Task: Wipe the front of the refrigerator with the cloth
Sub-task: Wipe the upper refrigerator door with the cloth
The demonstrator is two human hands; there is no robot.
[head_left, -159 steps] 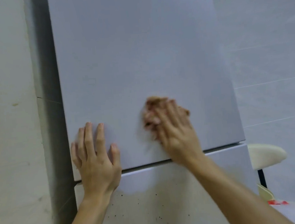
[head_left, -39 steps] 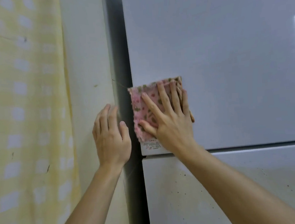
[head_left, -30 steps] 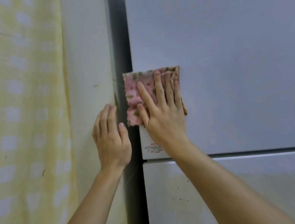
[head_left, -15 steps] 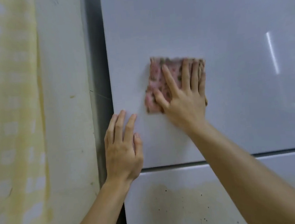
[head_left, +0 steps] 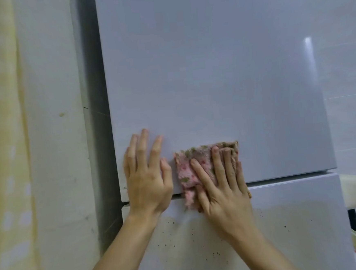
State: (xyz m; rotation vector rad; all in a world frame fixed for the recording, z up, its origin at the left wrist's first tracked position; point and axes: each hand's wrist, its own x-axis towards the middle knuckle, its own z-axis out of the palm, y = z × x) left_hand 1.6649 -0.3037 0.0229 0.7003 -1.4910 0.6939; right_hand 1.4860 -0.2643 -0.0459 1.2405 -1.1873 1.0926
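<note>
Right hand lies flat, fingers straight and close together, pressing the pink, green-flecked terry cloth against the glossy pale-grey refrigerator. Half a second ago I had that cloth higher on the upper door panel. Now it has come down to the panel's bottom edge, and its lower fringe hangs across the dark seam onto the lower door panel. The left hand, fingers straight and slightly spread, rests flat on the upper panel just beside the cloth, near the bottom left corner, and holds nothing. I judge the upper panel's last strip is nearly done and the lower panel comes next, since it shows a yellowish stain and scattered dark specks that look unwiped. By my count there are two hands, one cloth, two door panels and one seam between them. One yellow checked curtain hangs at the far left.
</note>
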